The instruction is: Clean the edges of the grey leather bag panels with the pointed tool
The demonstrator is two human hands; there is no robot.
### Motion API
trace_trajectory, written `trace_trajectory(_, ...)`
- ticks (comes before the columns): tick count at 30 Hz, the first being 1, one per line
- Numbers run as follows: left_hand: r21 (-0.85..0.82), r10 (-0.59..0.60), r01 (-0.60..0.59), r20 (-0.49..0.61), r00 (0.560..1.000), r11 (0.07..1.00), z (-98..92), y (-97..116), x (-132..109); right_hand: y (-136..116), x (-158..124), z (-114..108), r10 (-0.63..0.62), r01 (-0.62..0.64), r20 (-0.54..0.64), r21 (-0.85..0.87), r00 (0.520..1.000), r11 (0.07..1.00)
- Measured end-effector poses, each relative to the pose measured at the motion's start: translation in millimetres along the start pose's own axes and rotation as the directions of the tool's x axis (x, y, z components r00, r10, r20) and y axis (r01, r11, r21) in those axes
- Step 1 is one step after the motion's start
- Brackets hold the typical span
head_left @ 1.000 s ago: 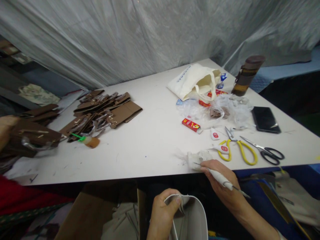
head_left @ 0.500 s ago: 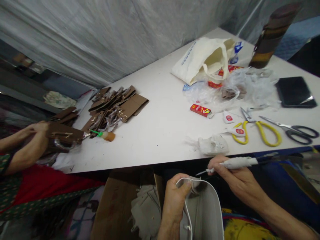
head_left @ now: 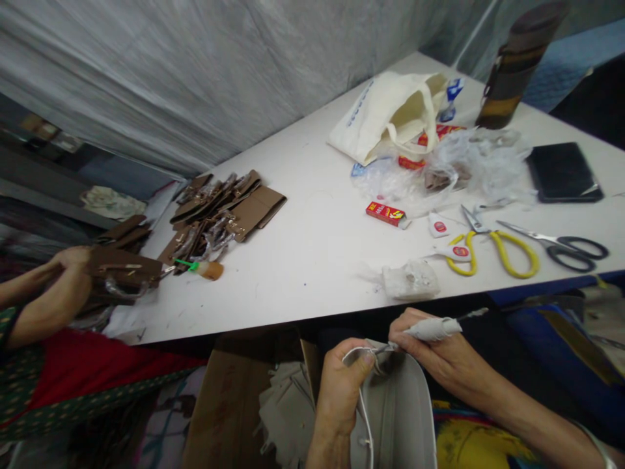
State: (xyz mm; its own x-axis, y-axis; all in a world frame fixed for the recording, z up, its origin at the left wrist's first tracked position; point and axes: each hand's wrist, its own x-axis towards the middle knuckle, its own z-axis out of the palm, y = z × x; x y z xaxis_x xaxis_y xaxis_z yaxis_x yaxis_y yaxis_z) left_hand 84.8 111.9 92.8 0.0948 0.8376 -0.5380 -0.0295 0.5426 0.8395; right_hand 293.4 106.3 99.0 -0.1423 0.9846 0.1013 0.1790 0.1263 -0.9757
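My left hand pinches the upper rim of a light grey bag body, its thumb lying over the edge. The bag piece is open at the top, so its inner wall shows. In my right hand is a thin pointed tool with a wrapped whitish handle, gripped like a pen. The tool's tip meets the bag's rim right beside my left thumb; whether it pierces the material I cannot tell. A crumpled white packet lies on the table edge just above my right hand.
Yellow-handled scissors, black-handled scissors, a red box, a cream tote and a dark tablet lie on the white table. Brown bags are piled left, near a co-worker's hands. A carton stands below.
My right hand has moved left, bringing the tool's tip from just off the rim to the rim beside my left thumb. The left hand keeps its hold on the bag.
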Motion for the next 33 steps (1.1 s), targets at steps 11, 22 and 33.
trace_trajectory(11, -0.007, 0.047, -0.048, -0.066, 0.997, 0.999, 6.4, -3.9, -1.4, 15.6, 1.3, 6.9, 0.000, -0.002, 0.033, 0.062, 0.999, 0.998)
trace_trajectory(22, -0.109, 0.062, -0.066, -0.038, 0.997, 0.992, -0.4, -16.1, -3.2, 4.9, -12.4, -10.6, -0.494, 0.573, 0.355, -0.165, 0.794, 0.803)
trace_trajectory(33, 0.153, 0.280, -0.262, -0.116, 0.953, 0.953, 10.3, -4.4, -29.8, -1.7, -27.5, 17.9, -0.095, 0.098, 0.059, -0.047, 0.994, 0.994)
